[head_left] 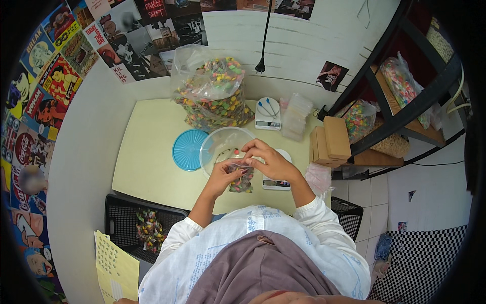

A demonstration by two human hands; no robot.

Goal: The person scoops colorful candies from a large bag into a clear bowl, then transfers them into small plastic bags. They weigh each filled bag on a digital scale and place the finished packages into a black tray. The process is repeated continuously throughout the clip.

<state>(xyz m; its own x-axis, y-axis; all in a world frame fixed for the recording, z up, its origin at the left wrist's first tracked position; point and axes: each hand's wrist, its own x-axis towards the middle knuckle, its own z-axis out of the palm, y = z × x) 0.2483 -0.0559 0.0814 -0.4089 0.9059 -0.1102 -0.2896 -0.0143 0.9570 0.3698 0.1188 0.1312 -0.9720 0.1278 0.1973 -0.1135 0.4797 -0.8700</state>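
My left hand [223, 177] and my right hand [271, 161] both hold a small clear plastic bag of colourful candies [241, 180] over the pale yellow table [147, 162]. The fingers of both hands pinch the bag's top edge. Just behind the hands stands a clear round plastic container [220, 144] with a few candies left in it. A small white digital scale [277, 183] lies under my right wrist, mostly hidden by it.
A large clear bag of candies [215, 91] stands at the table's back, a blue round lid [187, 149] beside the container. A second white scale [268, 114], a stack of empty small bags [296, 116] and brown cardboard boxes [331, 139] sit right. A black crate [136, 225] holds filled packets.
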